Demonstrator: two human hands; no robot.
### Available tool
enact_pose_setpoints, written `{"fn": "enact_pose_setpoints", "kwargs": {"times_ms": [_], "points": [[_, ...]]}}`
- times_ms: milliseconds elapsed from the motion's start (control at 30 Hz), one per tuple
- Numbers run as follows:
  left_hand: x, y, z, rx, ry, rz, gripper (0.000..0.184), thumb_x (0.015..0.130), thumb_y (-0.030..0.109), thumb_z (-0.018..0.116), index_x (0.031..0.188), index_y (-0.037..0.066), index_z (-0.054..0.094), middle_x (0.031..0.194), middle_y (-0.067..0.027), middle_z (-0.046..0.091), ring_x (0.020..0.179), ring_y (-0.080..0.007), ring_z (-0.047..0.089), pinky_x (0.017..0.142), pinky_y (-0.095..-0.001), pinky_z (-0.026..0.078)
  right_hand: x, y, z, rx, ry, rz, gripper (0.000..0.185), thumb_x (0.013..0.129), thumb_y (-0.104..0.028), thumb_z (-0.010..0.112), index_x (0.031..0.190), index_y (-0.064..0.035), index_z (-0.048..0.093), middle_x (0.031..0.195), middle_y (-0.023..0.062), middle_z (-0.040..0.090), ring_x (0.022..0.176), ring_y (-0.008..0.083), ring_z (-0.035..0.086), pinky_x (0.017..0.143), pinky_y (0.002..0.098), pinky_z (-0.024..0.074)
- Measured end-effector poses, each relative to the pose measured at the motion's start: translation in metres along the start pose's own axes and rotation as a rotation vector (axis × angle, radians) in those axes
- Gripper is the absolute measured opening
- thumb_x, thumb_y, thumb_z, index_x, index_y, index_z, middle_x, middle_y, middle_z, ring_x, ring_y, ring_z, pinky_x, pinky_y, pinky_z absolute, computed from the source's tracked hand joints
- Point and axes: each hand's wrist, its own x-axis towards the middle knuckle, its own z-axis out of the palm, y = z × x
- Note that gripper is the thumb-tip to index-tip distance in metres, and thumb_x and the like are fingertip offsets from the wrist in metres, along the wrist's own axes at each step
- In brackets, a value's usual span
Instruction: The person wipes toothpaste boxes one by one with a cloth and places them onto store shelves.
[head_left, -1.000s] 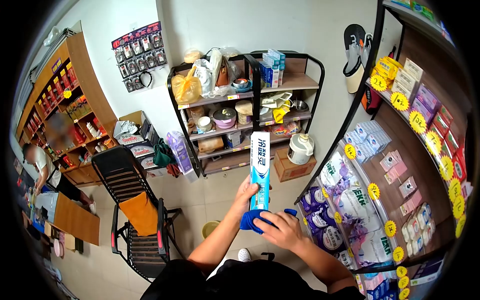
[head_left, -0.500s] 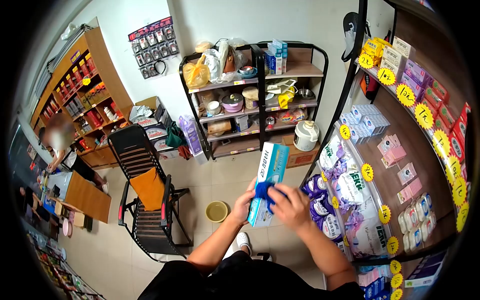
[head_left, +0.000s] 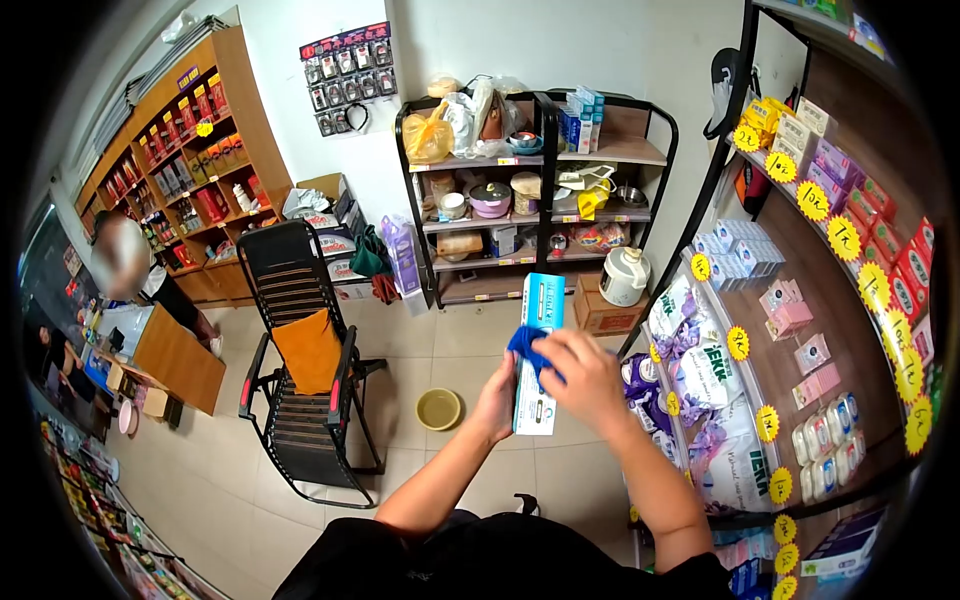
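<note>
A long teal-and-white box (head_left: 541, 300) is held up in front of me, tilted slightly. My left hand (head_left: 494, 402) grips its left edge near the lower half. Against the upper middle of the box lies a crumpled dark blue cloth (head_left: 526, 346). My right hand (head_left: 585, 382) is closed on the cloth, fingers bent and pressing it to the box. Part of the box's face is hidden behind the cloth and right fingers.
To the right curves a shelf (head_left: 745, 300) with soaps, detergent bags and yellow price tags. A black folding chair (head_left: 292, 290) with an orange cushion (head_left: 308, 352) stands left. A basin (head_left: 438, 409) sits on the floor. Behind are racks (head_left: 470, 288); a person (head_left: 160, 290) stands far left.
The box has turned more upright, showing more of its white face. The right hand and cloth have shifted slightly up along it. My view has moved a little left.
</note>
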Motion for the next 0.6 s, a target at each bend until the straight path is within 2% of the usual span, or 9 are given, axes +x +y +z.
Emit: {"fn": "enact_pose_setpoints", "kwargs": {"times_ms": [67, 100, 133, 233, 333, 367, 467, 500, 600], "points": [[-0.007, 0.012, -0.001, 0.024, -0.014, 0.071, 0.065, 0.105, 0.057, 0.033, 0.155, 0.016, 0.03, 0.142, -0.0139, 0.053, 0.123, -0.0275, 0.059, 0.106, -0.0449, 0.048, -0.019, -0.026, 0.008, -0.004, -0.041, -0.022, 0.033, 0.078, -0.013, 0.072, 0.11, -0.0129, 0.069, 0.107, 0.0047, 0.065, 0.091, 0.0254, 0.066, 0.074, 0.037, 0.0562], [-0.011, 0.018, -0.004, -0.01, -0.071, 0.076, 0.069, 0.102, 0.057, 0.043, 0.155, 0.015, 0.029, 0.143, -0.0173, 0.052, 0.123, -0.0294, 0.059, 0.105, -0.0449, 0.049, -0.029, -0.04, 0.012, -0.002, -0.081, -0.035, 0.034, 0.077, -0.014, 0.073, 0.111, -0.0137, 0.069, 0.107, 0.0038, 0.065, 0.089, 0.0239, 0.066, 0.071, 0.0352, 0.0562], [-0.016, 0.024, -0.01, -0.013, -0.07, 0.076, 0.069, 0.102, 0.057, 0.043, 0.155, 0.015, 0.029, 0.143, -0.0173, 0.052, 0.123, -0.0294, 0.059, 0.105, -0.0449, 0.049, -0.04, -0.055, 0.016, -0.003, -0.084, -0.034, 0.034, 0.077, -0.014, 0.073, 0.111, -0.0137, 0.069, 0.107, 0.0038, 0.065, 0.089, 0.0239, 0.066, 0.071, 0.0352, 0.0562], [-0.034, 0.041, -0.031, 0.157, -0.078, 0.08, 0.066, 0.097, 0.033, 0.062, 0.152, 0.011, 0.032, 0.128, -0.0122, 0.059, 0.108, -0.0236, 0.065, 0.097, -0.0487, 0.056, -0.063, -0.094, 0.026, -0.011, -0.13, -0.097, 0.038, 0.075, -0.016, 0.075, 0.112, -0.0147, 0.069, 0.107, 0.0025, 0.064, 0.087, 0.0216, 0.066, 0.068, 0.0327, 0.0556], [-0.057, 0.053, -0.045, -0.02, -0.165, 0.044, 0.061, 0.099, 0.029, 0.058, 0.152, 0.011, 0.033, 0.128, -0.0106, 0.059, 0.107, -0.0236, 0.065, 0.098, -0.0514, 0.055, -0.078, -0.132, 0.041, 0.042, -0.138, -0.111, 0.043, 0.072, -0.016, 0.078, 0.115, -0.015, 0.07, 0.107, 0.0021, 0.065, 0.086, 0.021, 0.065, 0.066, 0.0327, 0.0554], [-0.067, 0.058, -0.048, -0.069, -0.172, 0.032, 0.06, 0.1, 0.028, 0.056, 0.153, 0.012, 0.033, 0.134, -0.0088, 0.056, 0.115, -0.0232, 0.062, 0.1, -0.0476, 0.054, -0.085, -0.141, 0.051, 0.062, -0.054, -0.087, 0.045, 0.071, -0.015, 0.079, 0.115, -0.0153, 0.07, 0.108, 0.0022, 0.065, 0.085, 0.0207, 0.065, 0.066, 0.0327, 0.0552], [-0.1, 0.073, -0.056, -0.13, -0.15, 0.037, 0.06, 0.102, 0.029, 0.052, 0.155, 0.013, 0.031, 0.142, -0.0075, 0.053, 0.122, -0.0219, 0.057, 0.102, -0.0415, 0.051, -0.093, -0.176, 0.07, 0.054, 0.056, -0.042, 0.049, 0.068, -0.015, 0.081, 0.116, -0.0161, 0.071, 0.109, 0.0024, 0.066, 0.083, 0.0198, 0.065, 0.066, 0.0313, 0.054], [-0.109, 0.075, -0.065, -0.079, -0.189, 0.013, 0.064, 0.103, 0.04, 0.052, 0.156, 0.013, 0.029, 0.146, -0.0059, 0.049, 0.126, -0.0202, 0.054, 0.104, -0.0359, 0.047, -0.092, -0.188, 0.072, 0.023, 0.03, -0.059, 0.049, 0.068, -0.015, 0.081, 0.116, -0.0162, 0.071, 0.108, 0.0023, 0.066, 0.083, 0.0197, 0.065, 0.066, 0.0309, 0.0535], [-0.135, 0.072, -0.084, -0.138, -0.265, -0.058, 0.071, 0.101, 0.049, 0.054, 0.156, 0.013, 0.028, 0.146, -0.0061, 0.05, 0.127, -0.019, 0.053, 0.104, -0.0358, 0.046, -0.089, -0.219, 0.079, -0.054, 0.014, -0.065, 0.05, 0.068, -0.016, 0.082, 0.117, -0.0159, 0.071, 0.108, 0.0023, 0.065, 0.083, 0.0199, 0.065, 0.067, 0.0312, 0.0528]]}}
